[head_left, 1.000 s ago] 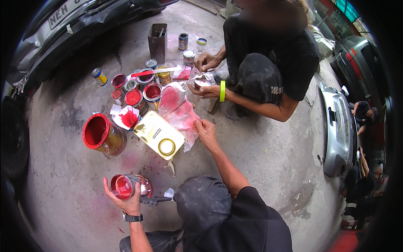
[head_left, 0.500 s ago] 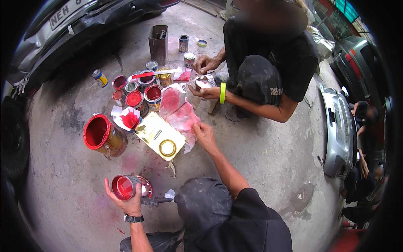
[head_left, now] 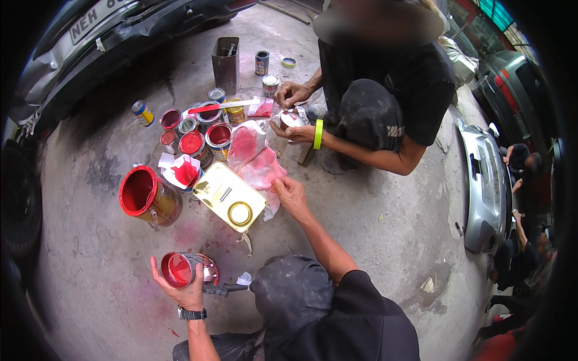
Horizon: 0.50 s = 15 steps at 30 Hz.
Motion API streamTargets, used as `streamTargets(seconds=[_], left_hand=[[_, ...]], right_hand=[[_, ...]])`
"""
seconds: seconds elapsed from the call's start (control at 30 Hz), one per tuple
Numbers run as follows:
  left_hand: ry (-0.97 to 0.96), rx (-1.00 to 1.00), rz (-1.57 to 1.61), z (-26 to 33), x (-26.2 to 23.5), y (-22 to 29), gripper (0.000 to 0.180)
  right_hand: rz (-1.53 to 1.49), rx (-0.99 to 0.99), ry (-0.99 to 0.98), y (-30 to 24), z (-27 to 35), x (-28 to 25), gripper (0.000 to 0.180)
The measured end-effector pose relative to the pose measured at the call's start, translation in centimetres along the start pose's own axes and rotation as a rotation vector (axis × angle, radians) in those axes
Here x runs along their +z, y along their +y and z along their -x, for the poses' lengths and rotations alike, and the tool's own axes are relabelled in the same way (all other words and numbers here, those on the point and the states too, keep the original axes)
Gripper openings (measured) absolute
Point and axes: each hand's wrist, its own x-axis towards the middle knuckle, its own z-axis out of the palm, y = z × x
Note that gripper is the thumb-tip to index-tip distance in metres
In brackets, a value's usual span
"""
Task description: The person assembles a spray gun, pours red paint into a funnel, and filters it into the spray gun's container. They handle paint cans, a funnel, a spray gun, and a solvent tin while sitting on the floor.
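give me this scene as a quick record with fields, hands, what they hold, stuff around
left hand: grips a small open can of red paint
right hand: fingers on pink-stained plastic sheet
between hands: flat yellow rectangular metal can
left side: large tipped open can with red inside
beyond: cluster of small paint tins
other person: crouches opposite, hands at a small tin
surface: concrete floor

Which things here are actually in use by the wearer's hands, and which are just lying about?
In use:
- left hand holding a small tin of red paint
- right hand on the pink-stained plastic sheet

Lying about:
- big red-lined can
- flat yellow tin
- cluster of small paint tins
- tall metal box
- silver car bumper
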Motion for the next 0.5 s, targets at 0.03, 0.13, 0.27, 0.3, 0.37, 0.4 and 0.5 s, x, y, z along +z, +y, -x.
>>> streamTargets(seconds=[0.03, 0.13, 0.27, 0.3, 0.37, 0.4, 0.5], left_hand=[[0.001, 0.013, -0.018, -0.02, -0.03, -0.06, 0.106], [0.001, 0.046, -0.068, -0.02, -0.15, -0.42, 0.106], [-0.001, 0.018, -0.029, 0.01, -0.04, -0.30, 0.106], [0.000, -0.003, 0.004, 0.01, 0.03, -0.17, 0.105], [0.004, 0.011, -0.012, -0.03, 0.02, -0.11, 0.105], [0.007, 0.018, -0.020, -0.04, -0.01, -0.12, 0.105], [0.008, 0.032, -0.051, -0.02, -0.11, -0.40, 0.105]], right_hand=[[-0.013, -0.004, 0.004, -0.22, 0.05, 0.16, 0.030], [0.003, 0.001, -0.007, -0.91, 0.17, 0.16, 0.031], [0.029, -0.010, -0.019, -0.60, 0.05, 0.10, 0.032], [0.030, -0.004, -0.023, -0.50, 0.06, 0.05, 0.032], [0.029, 0.009, -0.035, -0.67, 0.15, 0.16, 0.031], [0.013, -0.003, -0.028, -0.80, 0.19, 0.31, 0.030], [-0.010, -0.024, -0.015, -1.02, 0.23, 0.55, 0.029]])
